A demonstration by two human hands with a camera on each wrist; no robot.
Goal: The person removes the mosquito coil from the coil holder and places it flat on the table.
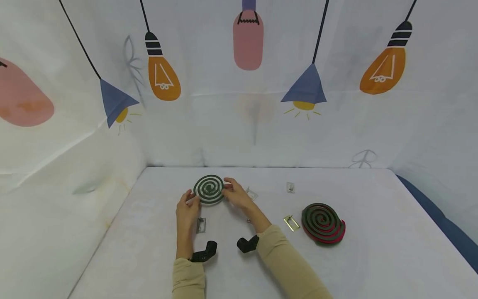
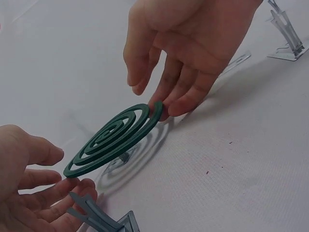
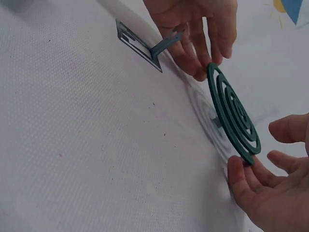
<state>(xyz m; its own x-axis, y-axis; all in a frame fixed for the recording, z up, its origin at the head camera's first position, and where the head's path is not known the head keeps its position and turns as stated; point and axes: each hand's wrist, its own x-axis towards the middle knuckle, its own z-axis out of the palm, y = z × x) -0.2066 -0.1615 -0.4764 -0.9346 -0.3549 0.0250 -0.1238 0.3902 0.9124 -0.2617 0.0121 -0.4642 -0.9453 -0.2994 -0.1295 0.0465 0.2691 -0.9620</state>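
A green mosquito coil [image 1: 209, 189] lies flat just above the table, over a small metal coil stand [image 2: 124, 155] that shows beneath it. My left hand [image 1: 188, 211] touches the near left rim with its fingertips, the thumb lifted away from the coil in the left wrist view. On the opposite side, my right hand [image 1: 237, 194] has its fingers under the coil's outer end; its thumb [image 3: 288, 129] stays apart from it. Both hands have loosely bent fingers, and neither closes around the coil.
A metal stand [image 1: 201, 225] sits beside the left wrist, another [image 1: 251, 194] by the right hand. Farther right are a silver stand [image 1: 290, 187], a gold-coloured stand [image 1: 291, 223] and a pile of green and red coils [image 1: 323, 224]. A patterned white curtain [image 1: 224, 124] hangs behind the table.
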